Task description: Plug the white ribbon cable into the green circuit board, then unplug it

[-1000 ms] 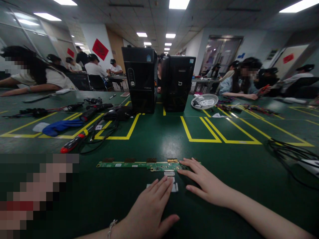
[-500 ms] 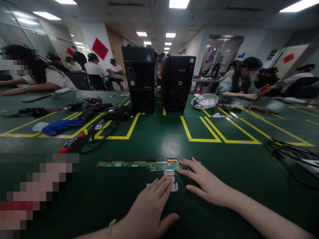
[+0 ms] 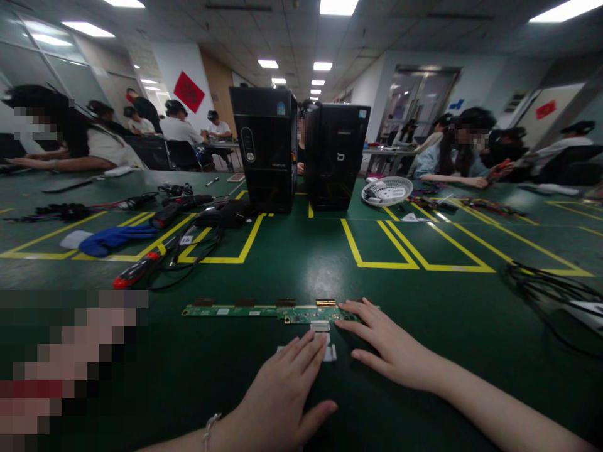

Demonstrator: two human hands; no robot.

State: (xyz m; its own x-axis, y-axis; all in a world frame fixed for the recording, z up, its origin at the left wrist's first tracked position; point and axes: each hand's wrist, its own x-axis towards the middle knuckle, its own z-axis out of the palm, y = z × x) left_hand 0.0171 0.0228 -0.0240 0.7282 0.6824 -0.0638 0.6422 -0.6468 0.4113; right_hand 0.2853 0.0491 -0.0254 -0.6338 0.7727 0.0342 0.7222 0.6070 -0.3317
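Note:
A long, narrow green circuit board with several brown-gold connector tabs along its far edge lies across the table in front of me. My right hand rests over the board's right end, fingers spread and fingertips on it. A white flat ribbon cable comes off the board's near edge. My left hand lies flat with the thumb out, its fingers over the white cable and hiding most of it. Pale cable ends show on either side of the fingers.
Two black computer towers stand at the back. To the left lie a red-black screwdriver, a blue glove and black cables. A white basket and more cables are at right. Other people sit around; a blurred-out patch covers the lower left.
Both my hands and the board stay in place. Behind, a person at the far left has shifted their head and arms slightly.

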